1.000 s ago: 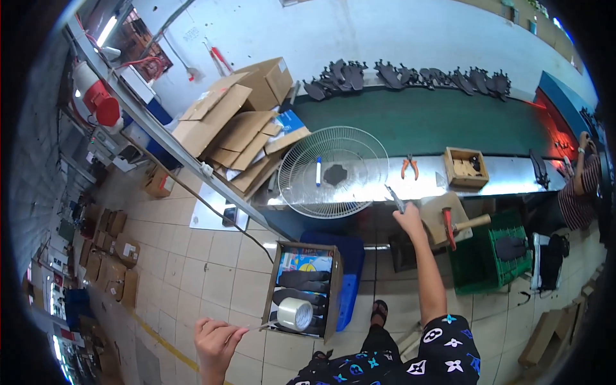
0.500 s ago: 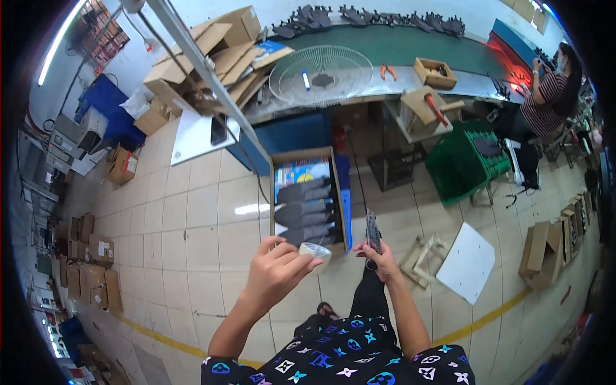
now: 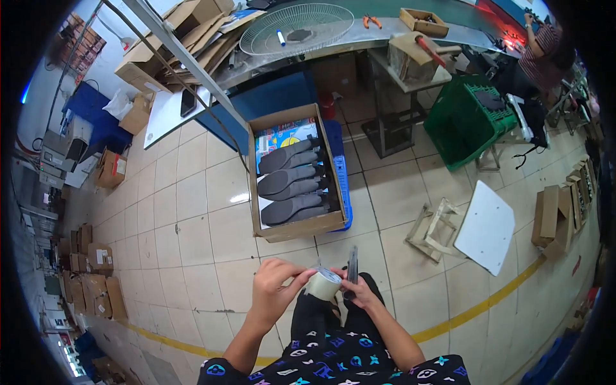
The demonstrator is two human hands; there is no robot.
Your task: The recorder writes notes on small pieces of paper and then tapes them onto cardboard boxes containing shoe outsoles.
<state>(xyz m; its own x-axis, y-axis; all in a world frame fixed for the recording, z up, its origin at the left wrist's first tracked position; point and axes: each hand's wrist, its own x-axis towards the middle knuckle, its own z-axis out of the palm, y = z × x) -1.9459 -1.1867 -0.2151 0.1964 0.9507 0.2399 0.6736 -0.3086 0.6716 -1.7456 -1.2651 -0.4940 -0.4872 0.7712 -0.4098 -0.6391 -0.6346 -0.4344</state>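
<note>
My left hand (image 3: pixel 274 289) pinches the edge of a roll of clear packing tape (image 3: pixel 323 286) in front of my body. A utility knife (image 3: pixel 353 263) stands up out of my right hand (image 3: pixel 363 294), which is closed around its handle. The fingertips of that hand also meet the right side of the roll. Ahead of both hands, an open cardboard box (image 3: pixel 282 236) holds several dark grey paddle-shaped parts (image 3: pixel 289 183) lying over colourful printed card.
Beneath the box shows a blue crate (image 3: pixel 346 192). A wooden stool frame (image 3: pixel 435 231) and a white board (image 3: pixel 489 228) are on the floor to the right, near a green crate (image 3: pixel 459 122). A metal-edged workbench (image 3: pixel 308 54) runs across the back; a person sits far right.
My hands have come together, the knife hand moving left and down to the tape roll. The view has shifted, so the box appears higher and more fully visible.
</note>
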